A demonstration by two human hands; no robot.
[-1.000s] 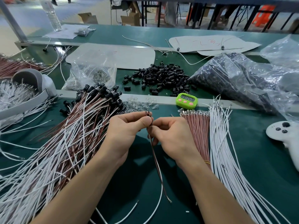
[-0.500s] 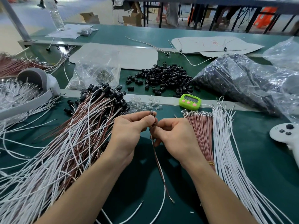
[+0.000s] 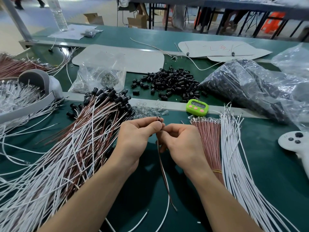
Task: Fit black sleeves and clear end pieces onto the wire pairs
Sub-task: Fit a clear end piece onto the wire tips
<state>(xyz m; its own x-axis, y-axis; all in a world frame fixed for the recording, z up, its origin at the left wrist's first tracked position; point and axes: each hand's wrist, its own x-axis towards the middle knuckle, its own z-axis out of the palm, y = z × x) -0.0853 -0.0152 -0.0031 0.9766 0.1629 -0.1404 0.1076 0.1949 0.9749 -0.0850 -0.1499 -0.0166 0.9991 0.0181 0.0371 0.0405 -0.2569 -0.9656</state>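
1. The green workbench carries everything.
2. A sprawling pile of finished wire pairs, black-capped at the far ends, fills the left side.
3. A clear plastic bag of black sleeves lies at far right.
4. A bundle of white wires lies just beside a bundle of brown wires, right of the hands.
5. A heap of loose black sleeves sits beyond the centre.
6. The left hand, fingers curled, pinches the top of 1 wire pair.
7. The right hand, also curled, pinches that pair just below; the pair trails toward the near edge.
8. A green timer stands near the clear end pieces.
9. A black sleeve peeks above the left fingertips.
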